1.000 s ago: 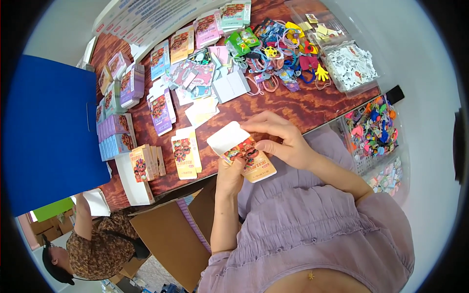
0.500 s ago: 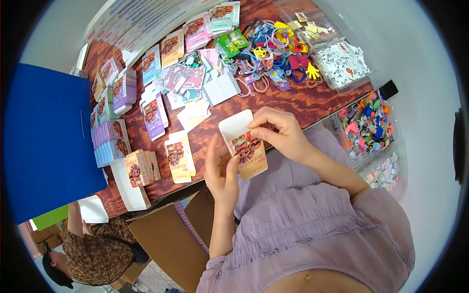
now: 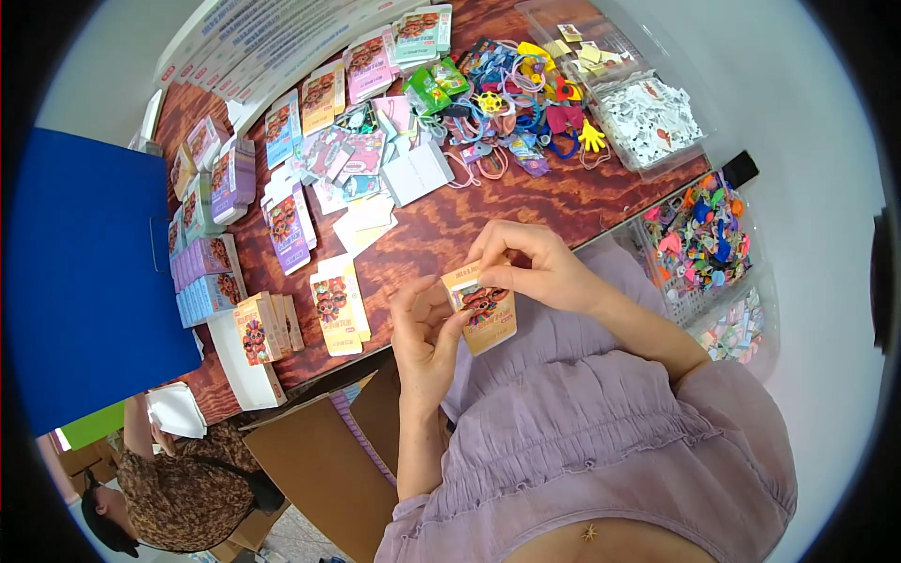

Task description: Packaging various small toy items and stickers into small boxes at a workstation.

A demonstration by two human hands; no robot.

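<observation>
A small yellow-orange printed carton (image 3: pixel 493 336) is held upright in front of me, just off the table's near edge. My left hand (image 3: pixel 424 328) grips its left side, with the thumb across the front. At its top, my right hand (image 3: pixel 533 266) pinches the flap, which is bent over toward the front with its tip by the opening. What is inside the carton is hidden. Closest to my left hand on the table lie flat yellow cartons (image 3: pixel 338 310).
Stacked small cartons (image 3: pixel 225 225) and a blue panel (image 3: pixel 94 272) stand left. Loose cards (image 3: pixel 352 155) and colourful hair ties and toys (image 3: pixel 511 103) spread across the table (image 3: pixel 450 211). Bins of white pieces (image 3: pixel 652 122) and small toys (image 3: pixel 704 235) sit right. Another person (image 3: pixel 188 488) works lower left.
The carton's white-sided top flap, raised before, is now folded over toward the front. My right fingers moved with it, while my left hand kept its grip.
</observation>
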